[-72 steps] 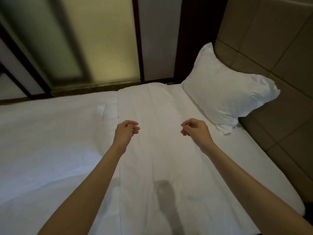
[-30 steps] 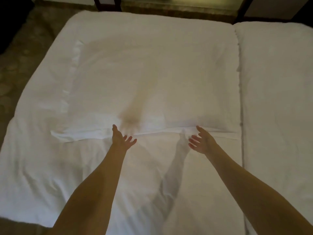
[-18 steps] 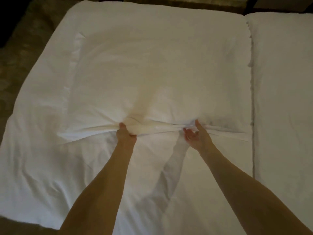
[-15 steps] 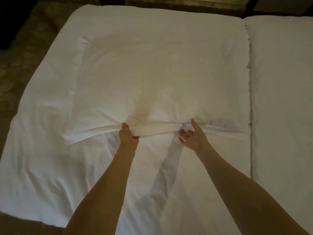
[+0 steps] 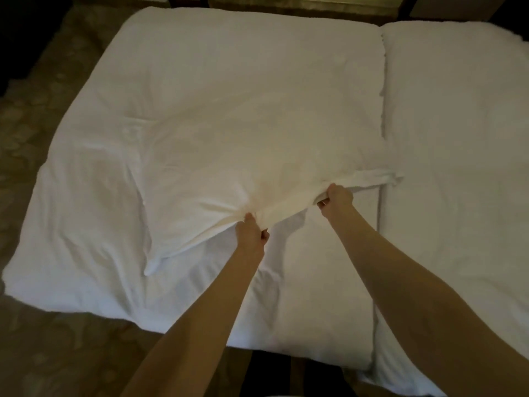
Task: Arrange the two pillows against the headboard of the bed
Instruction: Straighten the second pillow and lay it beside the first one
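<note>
A large white pillow (image 5: 243, 156) lies across the white duvet (image 5: 91, 224) in the middle of the head view, its near edge lifted and bunched. My left hand (image 5: 253, 232) is shut on that near edge at the lower left. My right hand (image 5: 336, 196) is shut on the same edge further right, where a flat flap of the pillowcase (image 5: 378, 179) trails off. The headboard and the other pillow are out of view.
A second white bed section (image 5: 458, 167) lies to the right, split from the duvet by a seam (image 5: 382, 124). Patterned brown floor (image 5: 34, 116) runs along the left and near side. A dark frame (image 5: 286, 0) borders the far edge.
The view swung from the headboard pillow to this one. Both hands went from open at the pillow's near edge to gripping it, and the edge has come up and toward me, slanting.
</note>
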The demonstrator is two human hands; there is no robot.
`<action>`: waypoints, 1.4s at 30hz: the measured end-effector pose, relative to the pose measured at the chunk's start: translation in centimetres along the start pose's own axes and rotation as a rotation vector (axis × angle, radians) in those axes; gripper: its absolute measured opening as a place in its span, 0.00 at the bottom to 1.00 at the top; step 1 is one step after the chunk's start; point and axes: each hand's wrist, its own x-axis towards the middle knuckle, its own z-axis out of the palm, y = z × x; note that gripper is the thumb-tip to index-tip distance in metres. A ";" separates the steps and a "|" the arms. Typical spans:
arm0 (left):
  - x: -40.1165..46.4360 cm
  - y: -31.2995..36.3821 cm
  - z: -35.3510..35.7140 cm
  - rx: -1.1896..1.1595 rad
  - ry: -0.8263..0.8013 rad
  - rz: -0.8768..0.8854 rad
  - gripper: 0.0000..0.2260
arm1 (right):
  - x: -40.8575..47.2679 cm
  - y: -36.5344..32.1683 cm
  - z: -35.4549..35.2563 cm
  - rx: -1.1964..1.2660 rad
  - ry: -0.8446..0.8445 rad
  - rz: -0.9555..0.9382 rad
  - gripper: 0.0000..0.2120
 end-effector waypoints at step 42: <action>19.5 13.3 10.7 1.788 -0.116 0.577 0.34 | 6.0 7.5 -6.4 0.037 0.313 0.231 0.48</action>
